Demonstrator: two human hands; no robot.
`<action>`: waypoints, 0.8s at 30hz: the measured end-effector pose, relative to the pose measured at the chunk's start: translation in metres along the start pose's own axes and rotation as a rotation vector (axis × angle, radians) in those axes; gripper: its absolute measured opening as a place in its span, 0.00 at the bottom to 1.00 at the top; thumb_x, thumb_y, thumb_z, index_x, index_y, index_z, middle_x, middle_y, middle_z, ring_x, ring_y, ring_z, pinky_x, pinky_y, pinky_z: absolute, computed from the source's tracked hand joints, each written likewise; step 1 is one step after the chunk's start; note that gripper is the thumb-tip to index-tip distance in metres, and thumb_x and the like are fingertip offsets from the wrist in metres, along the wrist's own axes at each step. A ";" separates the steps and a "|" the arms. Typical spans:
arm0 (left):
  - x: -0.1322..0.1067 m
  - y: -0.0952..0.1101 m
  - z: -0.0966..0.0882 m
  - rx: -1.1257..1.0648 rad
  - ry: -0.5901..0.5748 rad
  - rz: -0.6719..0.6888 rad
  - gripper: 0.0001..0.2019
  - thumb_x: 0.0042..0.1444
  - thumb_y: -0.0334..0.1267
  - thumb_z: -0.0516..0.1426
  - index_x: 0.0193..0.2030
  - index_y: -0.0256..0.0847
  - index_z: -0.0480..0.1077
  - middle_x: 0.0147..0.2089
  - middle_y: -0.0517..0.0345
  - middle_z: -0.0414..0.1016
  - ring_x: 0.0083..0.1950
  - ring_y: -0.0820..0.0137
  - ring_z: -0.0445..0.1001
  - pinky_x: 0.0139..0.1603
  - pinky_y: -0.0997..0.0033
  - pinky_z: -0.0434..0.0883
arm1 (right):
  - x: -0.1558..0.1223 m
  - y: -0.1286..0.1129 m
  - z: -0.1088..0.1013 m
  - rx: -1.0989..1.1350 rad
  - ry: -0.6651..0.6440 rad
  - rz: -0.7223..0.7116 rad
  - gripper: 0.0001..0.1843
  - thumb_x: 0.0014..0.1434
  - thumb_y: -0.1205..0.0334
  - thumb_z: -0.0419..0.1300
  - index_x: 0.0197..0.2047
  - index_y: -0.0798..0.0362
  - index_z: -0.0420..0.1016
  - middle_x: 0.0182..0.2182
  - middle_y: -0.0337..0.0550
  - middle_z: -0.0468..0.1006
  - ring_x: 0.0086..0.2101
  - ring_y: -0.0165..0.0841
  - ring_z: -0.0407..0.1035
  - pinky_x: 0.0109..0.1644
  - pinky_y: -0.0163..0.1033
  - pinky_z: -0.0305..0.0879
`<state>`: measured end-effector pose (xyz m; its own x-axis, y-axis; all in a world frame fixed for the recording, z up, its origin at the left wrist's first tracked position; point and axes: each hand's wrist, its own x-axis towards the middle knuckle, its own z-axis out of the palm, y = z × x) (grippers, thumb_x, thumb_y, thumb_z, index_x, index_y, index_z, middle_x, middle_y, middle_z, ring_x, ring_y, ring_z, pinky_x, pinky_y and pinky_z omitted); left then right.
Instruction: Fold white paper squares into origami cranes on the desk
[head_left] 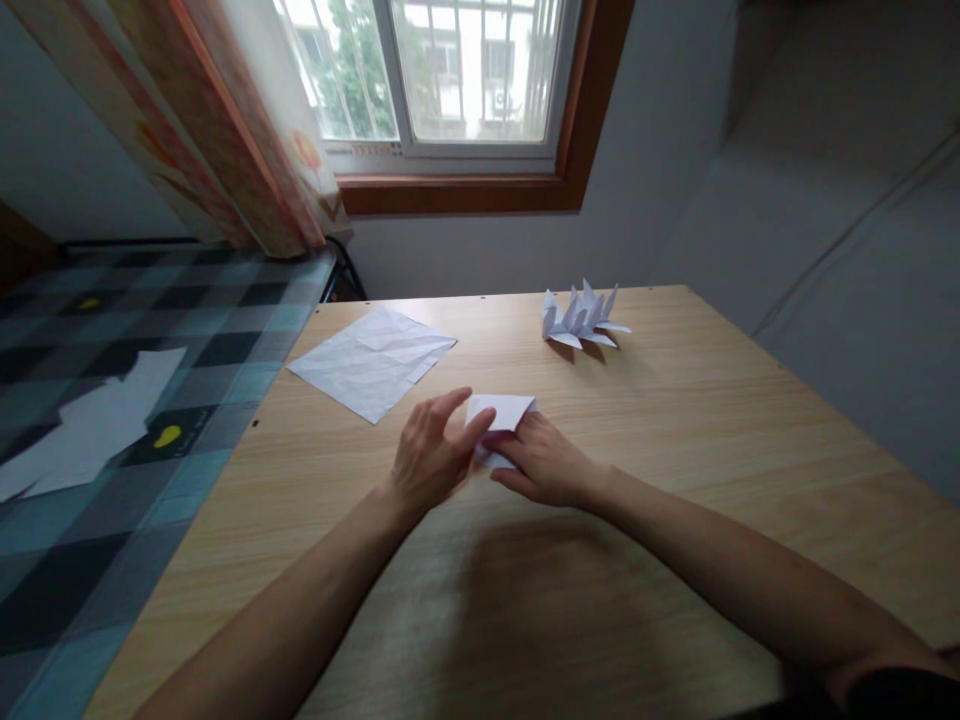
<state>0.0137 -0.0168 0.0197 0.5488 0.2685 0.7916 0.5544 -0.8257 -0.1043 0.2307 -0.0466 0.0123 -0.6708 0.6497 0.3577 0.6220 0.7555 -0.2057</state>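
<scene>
"One folded paper [510, 410] was at the fingers. Where did it lie?"

"Over the table [712, 420], ahead of the person, between the left hand [429, 445] and the right hand [546, 460]. Whether it rested on the wood or sat slightly raised, I could not tell."

"Long axis?"

"The visible upper layer was longer left to right, so its ends faced the two hands."

"Which hand was nearer?"

"The right, I judged: its fingers reached beneath the upper layer from the right. The left thumb overlapped the left end in this view; contact unconfirmed."

"State of each hand?"

"Left: thumb and forefinger parted, other fingers loosely bent. Right: fingers forward, thumb apart below them, near the lower layer; whether they pinched it, I could not tell."

"Counts?"

"Folded paper between the hands: one. Flat creased sheet [375, 362]: one, beyond the left hand, toward the far left corner. Peaked folded pieces [581, 325]: several, grouped closely near the far edge, beyond the right hand; overlap prevented an exact count. Loose white papers [97, 435]: at least two, overlapping on the checked cloth [60, 600], left of the table."
</scene>
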 end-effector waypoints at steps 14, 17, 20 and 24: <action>0.002 -0.004 -0.004 0.024 -0.290 0.001 0.08 0.57 0.33 0.58 0.43 0.43 0.75 0.67 0.47 0.64 0.70 0.50 0.58 0.66 0.44 0.61 | -0.013 0.003 -0.006 -0.094 0.092 0.177 0.12 0.64 0.55 0.60 0.46 0.50 0.80 0.51 0.52 0.76 0.51 0.46 0.64 0.52 0.52 0.60; 0.005 -0.001 -0.006 0.028 -0.389 -0.062 0.15 0.52 0.34 0.58 0.47 0.43 0.75 0.68 0.47 0.63 0.72 0.49 0.54 0.69 0.42 0.55 | -0.012 0.004 -0.005 -0.096 0.138 0.223 0.10 0.63 0.56 0.61 0.44 0.48 0.81 0.51 0.50 0.77 0.51 0.47 0.64 0.54 0.56 0.57; 0.006 0.000 -0.006 0.041 -0.435 -0.093 0.16 0.50 0.34 0.59 0.47 0.42 0.76 0.70 0.46 0.61 0.72 0.48 0.54 0.70 0.42 0.53 | -0.012 0.009 -0.004 0.009 0.132 0.216 0.11 0.63 0.58 0.61 0.45 0.50 0.82 0.50 0.52 0.77 0.52 0.46 0.65 0.56 0.55 0.61; 0.004 -0.002 -0.003 0.123 -0.403 -0.075 0.11 0.55 0.35 0.60 0.45 0.42 0.76 0.69 0.46 0.63 0.71 0.49 0.57 0.69 0.43 0.57 | -0.011 0.017 -0.006 0.194 0.085 0.186 0.13 0.62 0.61 0.61 0.49 0.52 0.80 0.52 0.54 0.75 0.53 0.44 0.67 0.56 0.49 0.66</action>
<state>0.0132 -0.0156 0.0249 0.6914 0.5182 0.5035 0.6592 -0.7377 -0.1459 0.2514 -0.0412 0.0103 -0.5106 0.7757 0.3709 0.6368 0.6310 -0.4431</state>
